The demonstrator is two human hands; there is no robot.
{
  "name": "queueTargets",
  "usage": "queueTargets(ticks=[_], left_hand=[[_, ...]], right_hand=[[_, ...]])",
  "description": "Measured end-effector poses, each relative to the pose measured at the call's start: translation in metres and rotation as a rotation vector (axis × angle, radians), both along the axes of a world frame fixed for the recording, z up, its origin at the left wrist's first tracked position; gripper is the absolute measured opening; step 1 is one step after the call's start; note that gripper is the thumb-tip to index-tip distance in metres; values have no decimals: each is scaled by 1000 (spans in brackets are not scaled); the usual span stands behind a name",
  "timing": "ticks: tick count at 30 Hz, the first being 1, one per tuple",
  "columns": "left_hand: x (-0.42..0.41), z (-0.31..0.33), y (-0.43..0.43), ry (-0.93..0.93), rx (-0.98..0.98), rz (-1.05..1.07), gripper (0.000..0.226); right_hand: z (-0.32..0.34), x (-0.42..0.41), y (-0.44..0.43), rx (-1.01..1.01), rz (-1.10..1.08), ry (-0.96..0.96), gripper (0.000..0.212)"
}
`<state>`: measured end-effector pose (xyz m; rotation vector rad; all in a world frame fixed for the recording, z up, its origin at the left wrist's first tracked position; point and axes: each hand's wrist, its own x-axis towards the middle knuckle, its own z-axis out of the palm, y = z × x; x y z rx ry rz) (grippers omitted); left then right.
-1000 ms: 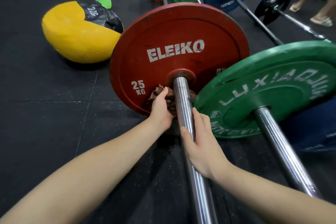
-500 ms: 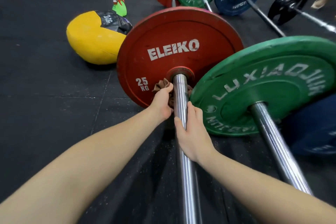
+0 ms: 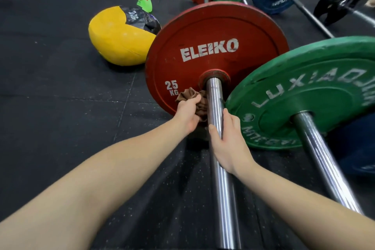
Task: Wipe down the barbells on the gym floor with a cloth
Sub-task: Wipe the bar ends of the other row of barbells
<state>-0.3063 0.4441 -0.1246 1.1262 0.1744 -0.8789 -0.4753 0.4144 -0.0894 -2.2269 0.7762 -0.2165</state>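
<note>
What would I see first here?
The big red plate in the middle stands out first, with a green plate at its right and a yellow ball at its left. Just below, the left hand holds a brown cloth by the shiny bar, which the right hand grips.

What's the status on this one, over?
Left hand grips brown cloth against barbell shaft, at the red Eleiko plate. Right hand holds the shaft. Green plate crowds the right side.

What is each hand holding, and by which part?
The left hand grips the bunched brown cloth at its near end. The right hand grips the bar on its shaft, near the red plate.
</note>
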Motion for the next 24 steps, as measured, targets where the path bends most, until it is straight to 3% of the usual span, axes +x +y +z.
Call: queueTargets(ticks=[2,6,12,24], left_hand=[[-2,5,-9,23,4,35,31],[-8,-10,0,86,-21,-93,36],[-8,-17,38,105,-39,-221,17],[9,-6,29,79,-57,-5,33]], right_hand=[[2,1,-1,-54,2,24,65],[5,-1,1,-118,-5,58,67],[3,-1,12,-7,-84,44,69],[3,13,34,33,-93,-37,65]])
